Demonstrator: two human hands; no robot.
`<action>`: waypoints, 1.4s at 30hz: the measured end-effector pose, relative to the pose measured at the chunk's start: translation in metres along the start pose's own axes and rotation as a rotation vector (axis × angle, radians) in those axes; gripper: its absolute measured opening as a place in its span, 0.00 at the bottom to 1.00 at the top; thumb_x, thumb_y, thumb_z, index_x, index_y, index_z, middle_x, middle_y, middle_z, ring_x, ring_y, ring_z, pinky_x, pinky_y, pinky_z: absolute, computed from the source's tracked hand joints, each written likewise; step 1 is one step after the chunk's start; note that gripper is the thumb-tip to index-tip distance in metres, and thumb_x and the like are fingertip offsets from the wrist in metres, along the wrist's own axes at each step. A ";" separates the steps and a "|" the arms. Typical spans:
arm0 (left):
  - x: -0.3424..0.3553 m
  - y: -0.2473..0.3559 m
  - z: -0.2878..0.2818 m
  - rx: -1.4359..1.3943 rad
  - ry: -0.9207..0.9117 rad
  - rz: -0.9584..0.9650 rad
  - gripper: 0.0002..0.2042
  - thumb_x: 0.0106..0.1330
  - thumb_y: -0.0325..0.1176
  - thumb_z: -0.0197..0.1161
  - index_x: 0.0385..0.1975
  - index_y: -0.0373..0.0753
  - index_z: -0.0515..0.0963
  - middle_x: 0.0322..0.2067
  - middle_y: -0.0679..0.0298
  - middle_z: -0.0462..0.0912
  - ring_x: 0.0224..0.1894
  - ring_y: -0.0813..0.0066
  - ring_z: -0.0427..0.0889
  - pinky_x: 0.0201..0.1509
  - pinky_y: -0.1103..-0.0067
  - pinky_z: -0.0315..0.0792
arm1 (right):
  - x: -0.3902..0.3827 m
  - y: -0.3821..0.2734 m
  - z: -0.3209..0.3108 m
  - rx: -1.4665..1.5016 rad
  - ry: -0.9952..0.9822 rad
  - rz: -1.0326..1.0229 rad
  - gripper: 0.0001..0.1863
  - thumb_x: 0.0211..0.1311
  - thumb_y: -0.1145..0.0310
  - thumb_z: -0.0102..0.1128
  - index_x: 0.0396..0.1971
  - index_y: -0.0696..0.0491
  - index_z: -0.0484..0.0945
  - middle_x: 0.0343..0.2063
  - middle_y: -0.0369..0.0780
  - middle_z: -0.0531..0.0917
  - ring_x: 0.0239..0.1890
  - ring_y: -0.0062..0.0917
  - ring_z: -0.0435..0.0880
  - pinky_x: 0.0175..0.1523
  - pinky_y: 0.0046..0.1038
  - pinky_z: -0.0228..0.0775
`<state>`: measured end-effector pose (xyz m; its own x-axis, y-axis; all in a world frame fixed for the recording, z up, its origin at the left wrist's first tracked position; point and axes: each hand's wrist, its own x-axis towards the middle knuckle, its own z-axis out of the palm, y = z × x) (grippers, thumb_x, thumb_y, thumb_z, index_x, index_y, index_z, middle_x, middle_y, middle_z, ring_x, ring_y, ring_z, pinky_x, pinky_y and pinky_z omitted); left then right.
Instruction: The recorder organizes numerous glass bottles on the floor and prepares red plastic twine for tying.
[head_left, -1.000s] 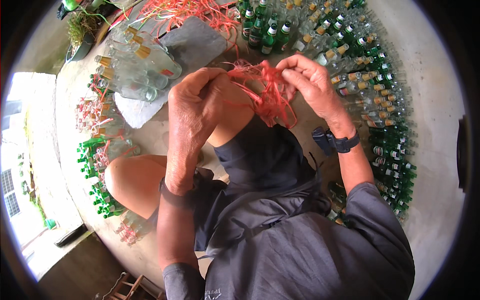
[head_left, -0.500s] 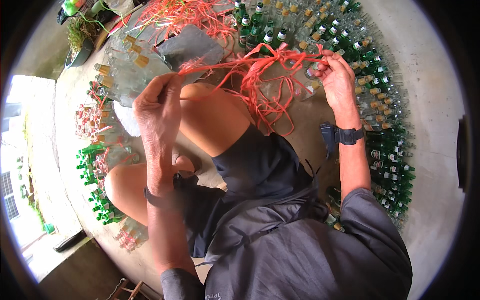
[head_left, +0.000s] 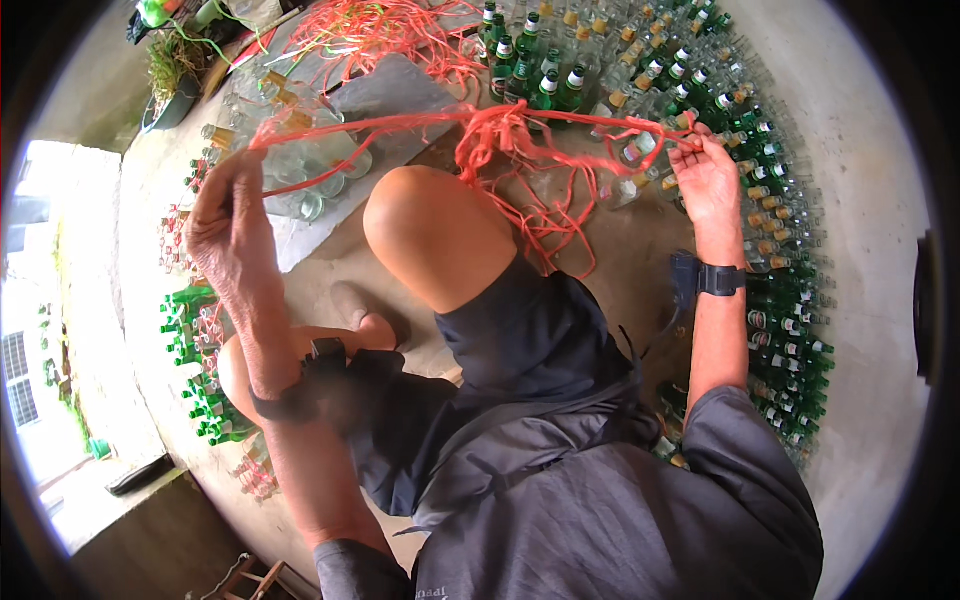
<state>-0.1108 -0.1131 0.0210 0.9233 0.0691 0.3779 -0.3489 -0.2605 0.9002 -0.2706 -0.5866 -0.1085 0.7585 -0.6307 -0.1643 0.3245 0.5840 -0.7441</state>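
A tangled bundle of red plastic twine (head_left: 492,135) is stretched between my hands above my raised knee. My left hand (head_left: 232,215) is closed on its left end, near a group of clear glass bottles (head_left: 325,150). At the other end, my right hand (head_left: 708,175) pinches the twine between thumb and fingers, close to the bottles on the right. Knots and loops bunch up in the middle of the stretch. Loose strands hang from there toward the floor beyond my knee.
Green bottles (head_left: 548,90) and many clear ones stand in a broad curve at the far side and right, along the wall. A heap of red twine (head_left: 385,35) lies at the back by a grey sheet (head_left: 395,90). More green bottles (head_left: 205,405) stand at left. A potted plant (head_left: 165,85) is far left.
My hands have moved apart, the left one farther left and the right one slightly right and down. The twine between them is drawn out longer and straighter.
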 end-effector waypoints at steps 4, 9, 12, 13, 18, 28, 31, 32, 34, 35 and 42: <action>0.006 0.014 -0.020 -0.004 0.100 0.002 0.08 0.68 0.25 0.63 0.43 0.33 0.85 0.30 0.71 0.83 0.29 0.91 0.71 0.33 0.89 0.64 | 0.005 -0.010 -0.019 0.068 -0.017 0.023 0.11 0.65 0.73 0.55 0.45 0.57 0.78 0.32 0.36 0.80 0.35 0.23 0.78 0.47 0.33 0.75; 0.017 0.027 -0.047 0.077 0.247 0.039 0.09 0.70 0.33 0.63 0.43 0.37 0.86 0.17 0.78 0.71 0.18 0.93 0.57 0.21 0.88 0.49 | 0.013 -0.026 -0.035 0.091 0.026 0.008 0.09 0.65 0.75 0.55 0.44 0.59 0.76 0.27 0.34 0.77 0.28 0.20 0.74 0.41 0.28 0.71; 0.024 0.031 -0.068 0.103 0.297 0.035 0.10 0.70 0.33 0.63 0.44 0.37 0.85 0.15 0.78 0.66 0.18 0.93 0.55 0.21 0.87 0.48 | 0.015 -0.036 -0.041 0.047 -0.007 0.013 0.09 0.67 0.74 0.54 0.45 0.58 0.76 0.26 0.34 0.75 0.26 0.20 0.73 0.38 0.28 0.69; 0.025 0.031 -0.074 0.124 0.332 -0.005 0.10 0.70 0.33 0.63 0.44 0.37 0.85 0.15 0.79 0.65 0.18 0.93 0.55 0.21 0.87 0.48 | 0.015 -0.038 -0.043 0.016 0.040 -0.023 0.09 0.68 0.74 0.53 0.45 0.58 0.77 0.25 0.34 0.75 0.26 0.20 0.72 0.38 0.28 0.69; 0.033 0.034 -0.110 0.015 0.466 -0.002 0.11 0.69 0.30 0.63 0.45 0.31 0.83 0.16 0.80 0.61 0.17 0.95 0.49 0.18 0.89 0.43 | 0.016 -0.044 -0.048 -0.097 0.095 -0.049 0.09 0.69 0.72 0.52 0.44 0.57 0.78 0.27 0.33 0.74 0.26 0.19 0.71 0.36 0.27 0.68; 0.027 0.061 -0.150 0.015 0.584 0.057 0.09 0.68 0.29 0.63 0.43 0.31 0.84 0.14 0.78 0.58 0.18 0.90 0.50 0.21 0.86 0.45 | -0.004 -0.028 -0.026 -0.720 0.142 -0.060 0.09 0.68 0.71 0.53 0.43 0.56 0.80 0.24 0.29 0.72 0.25 0.13 0.71 0.29 0.19 0.65; 0.025 0.072 -0.148 -0.005 0.636 0.053 0.09 0.69 0.29 0.63 0.42 0.32 0.84 0.15 0.78 0.58 0.18 0.90 0.50 0.21 0.86 0.46 | -0.011 -0.017 -0.016 -1.235 0.056 -0.042 0.09 0.69 0.71 0.53 0.42 0.52 0.81 0.25 0.29 0.74 0.24 0.11 0.70 0.27 0.16 0.65; 0.023 0.076 -0.149 -0.007 0.653 0.027 0.09 0.69 0.30 0.64 0.43 0.32 0.84 0.18 0.76 0.61 0.20 0.90 0.54 0.23 0.87 0.51 | -0.011 -0.014 -0.011 -1.387 -0.035 0.004 0.10 0.67 0.73 0.52 0.42 0.51 0.82 0.26 0.33 0.78 0.23 0.16 0.73 0.31 0.22 0.70; 0.018 0.081 -0.150 0.039 0.661 0.062 0.09 0.68 0.30 0.64 0.43 0.33 0.84 0.19 0.75 0.64 0.22 0.90 0.57 0.24 0.87 0.54 | -0.018 -0.001 0.002 -1.559 -0.205 -0.074 0.10 0.66 0.74 0.52 0.42 0.52 0.81 0.28 0.36 0.80 0.26 0.19 0.76 0.33 0.25 0.71; 0.016 0.082 -0.151 0.060 0.670 0.089 0.10 0.68 0.31 0.65 0.44 0.33 0.84 0.21 0.74 0.67 0.23 0.89 0.61 0.25 0.88 0.57 | -0.023 0.004 0.013 -1.748 -0.314 -0.099 0.10 0.65 0.75 0.52 0.42 0.53 0.81 0.29 0.38 0.82 0.28 0.22 0.79 0.34 0.28 0.73; 0.013 0.092 -0.165 -0.020 0.607 0.146 0.13 0.67 0.31 0.66 0.46 0.29 0.82 0.26 0.68 0.74 0.25 0.87 0.63 0.27 0.87 0.58 | -0.079 0.055 0.148 -1.149 -0.752 -0.438 0.21 0.58 0.83 0.55 0.52 0.55 0.77 0.48 0.38 0.78 0.41 0.20 0.81 0.40 0.22 0.75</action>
<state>-0.1576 0.0225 0.1441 0.6118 0.5709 0.5474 -0.4727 -0.2910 0.8318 -0.2292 -0.4289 -0.0403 0.9491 -0.0230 0.3142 0.2532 -0.5376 -0.8043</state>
